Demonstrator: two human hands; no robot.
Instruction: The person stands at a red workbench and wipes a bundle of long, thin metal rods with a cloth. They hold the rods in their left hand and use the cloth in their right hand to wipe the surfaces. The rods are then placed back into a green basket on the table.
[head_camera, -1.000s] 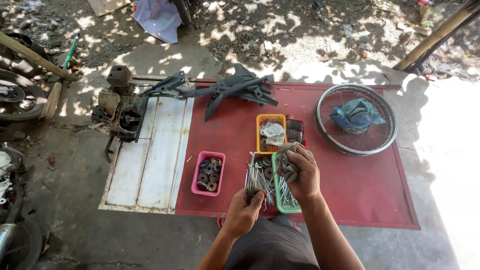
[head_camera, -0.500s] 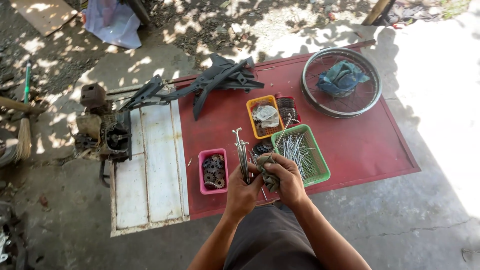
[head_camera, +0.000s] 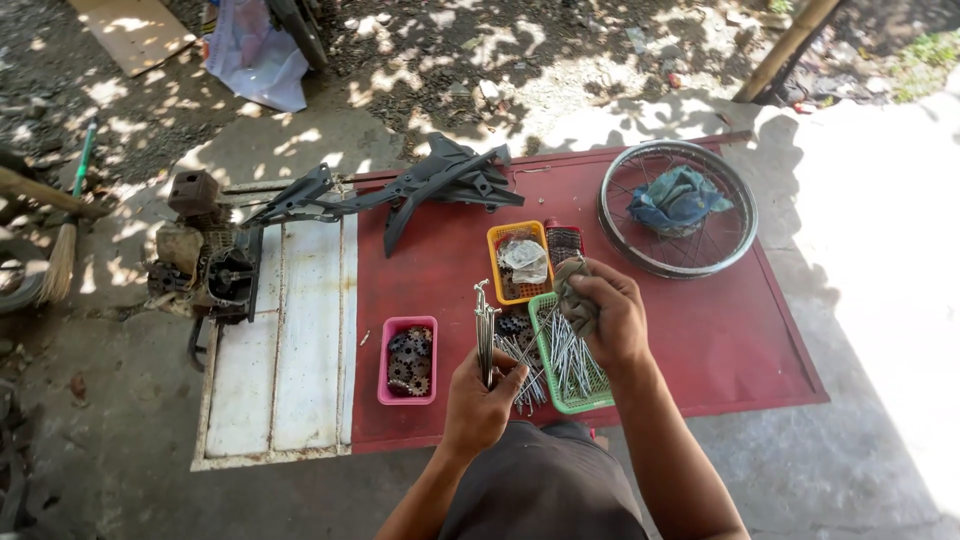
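Red panel (head_camera: 720, 340) with baskets (head_camera: 407, 360), wheel rim (head_camera: 677, 208)

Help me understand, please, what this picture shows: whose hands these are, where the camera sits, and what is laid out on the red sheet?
There is no machine here: a person works with two bare hands, and the single camera sits on their head, looking down. The left hand has its grip around a bundle of metal spokes, held upright. The right hand holds a crumpled grey rag above a green basket of loose spokes. On the red sheet also lie a pink basket of small sprockets, an orange basket, a spoked wheel rim with a blue cloth inside, and a black frame piece. An engine block sits to the left, off the sheet.
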